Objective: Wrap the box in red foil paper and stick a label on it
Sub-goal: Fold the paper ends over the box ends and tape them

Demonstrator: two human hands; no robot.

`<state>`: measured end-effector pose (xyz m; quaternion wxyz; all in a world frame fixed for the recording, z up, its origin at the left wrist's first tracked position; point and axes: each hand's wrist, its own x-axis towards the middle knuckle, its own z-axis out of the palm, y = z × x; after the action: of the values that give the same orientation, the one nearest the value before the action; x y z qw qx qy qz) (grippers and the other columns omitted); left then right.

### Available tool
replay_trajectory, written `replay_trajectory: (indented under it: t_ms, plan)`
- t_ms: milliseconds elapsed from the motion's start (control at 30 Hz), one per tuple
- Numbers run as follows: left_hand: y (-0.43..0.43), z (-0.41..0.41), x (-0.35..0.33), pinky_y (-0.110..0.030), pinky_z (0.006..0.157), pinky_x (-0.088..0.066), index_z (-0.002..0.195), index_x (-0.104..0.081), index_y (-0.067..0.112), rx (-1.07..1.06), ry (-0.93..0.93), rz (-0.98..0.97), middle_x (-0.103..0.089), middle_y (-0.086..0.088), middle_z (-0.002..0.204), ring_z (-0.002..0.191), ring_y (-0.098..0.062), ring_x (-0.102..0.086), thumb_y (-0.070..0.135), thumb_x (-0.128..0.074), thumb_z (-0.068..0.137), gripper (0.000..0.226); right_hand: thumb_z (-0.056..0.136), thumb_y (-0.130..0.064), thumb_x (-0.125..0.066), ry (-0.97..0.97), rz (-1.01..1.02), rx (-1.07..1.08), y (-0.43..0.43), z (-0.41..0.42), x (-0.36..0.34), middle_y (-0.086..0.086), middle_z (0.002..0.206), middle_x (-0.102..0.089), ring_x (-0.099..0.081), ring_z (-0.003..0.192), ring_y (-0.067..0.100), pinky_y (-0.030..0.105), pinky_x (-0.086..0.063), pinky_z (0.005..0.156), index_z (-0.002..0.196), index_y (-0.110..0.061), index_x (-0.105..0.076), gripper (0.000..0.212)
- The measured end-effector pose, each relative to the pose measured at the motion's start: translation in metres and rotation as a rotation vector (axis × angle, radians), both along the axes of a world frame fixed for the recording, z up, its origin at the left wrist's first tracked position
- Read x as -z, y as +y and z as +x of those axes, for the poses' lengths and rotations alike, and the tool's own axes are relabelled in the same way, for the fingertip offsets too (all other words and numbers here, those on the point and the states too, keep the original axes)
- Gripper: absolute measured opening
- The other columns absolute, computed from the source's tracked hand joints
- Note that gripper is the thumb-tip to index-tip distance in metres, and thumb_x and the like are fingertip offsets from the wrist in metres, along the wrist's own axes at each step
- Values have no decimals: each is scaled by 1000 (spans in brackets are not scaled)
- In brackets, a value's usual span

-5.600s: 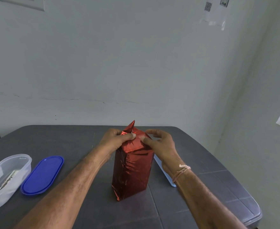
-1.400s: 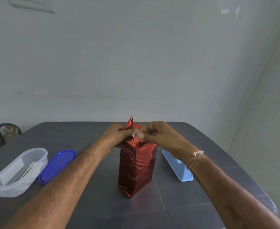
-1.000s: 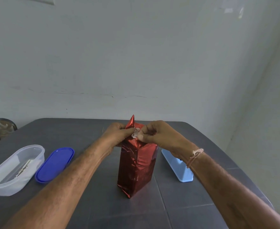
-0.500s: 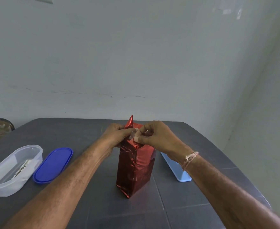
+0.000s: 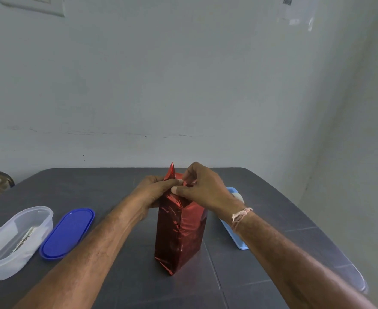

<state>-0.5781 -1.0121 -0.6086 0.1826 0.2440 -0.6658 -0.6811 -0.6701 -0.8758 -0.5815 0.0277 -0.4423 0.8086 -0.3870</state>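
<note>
A tall box wrapped in red foil paper stands upright in the middle of the dark table. One pointed foil flap sticks up at its top. My left hand grips the top left of the box and holds the folded foil down. My right hand is at the top right, thumb and fingers pinching the foil fold, with a small pale piece between the fingertips that I cannot identify. The box's top face is hidden by both hands.
A clear plastic tub with papers inside sits at the left, its blue lid beside it. A light blue tray lies right of the box, partly under my right wrist. A wall stands behind the table.
My right hand has shifted slightly over the box top, its fingers curling more onto the fold. The box and my left hand have stayed put. The camera tilted a little.
</note>
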Motion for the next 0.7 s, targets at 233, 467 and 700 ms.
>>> replay_trajectory:
  t_ms: [233, 467, 700]
  plan:
    - [-3, 0, 2, -24, 53, -57, 90, -79, 9, 12, 6, 44, -77, -11, 79, 61, -16, -72, 24, -79, 86, 15, 73, -57, -85, 69, 132, 13, -9, -3, -5, -4, 108, -63, -62, 98, 15, 38, -57, 87, 112, -24, -53, 60]
    - [-1, -2, 5, -26, 61, -51, 90, -77, 15, -29, -34, 4, -75, -2, 71, 63, -12, -70, 35, -78, 86, 20, 80, -51, -81, 106, 106, 52, -12, -1, 1, -2, 111, -63, -62, 100, 17, 39, -56, 89, 114, -23, -53, 52]
    - [-1, -1, 4, -27, 59, -50, 100, -74, 12, -43, -54, 6, -75, -3, 72, 63, -14, -68, 37, -78, 86, 29, 83, -39, -77, 74, 113, 48, -14, 1, -3, 1, 114, -62, -64, 100, 19, 41, -58, 90, 114, -26, -51, 43]
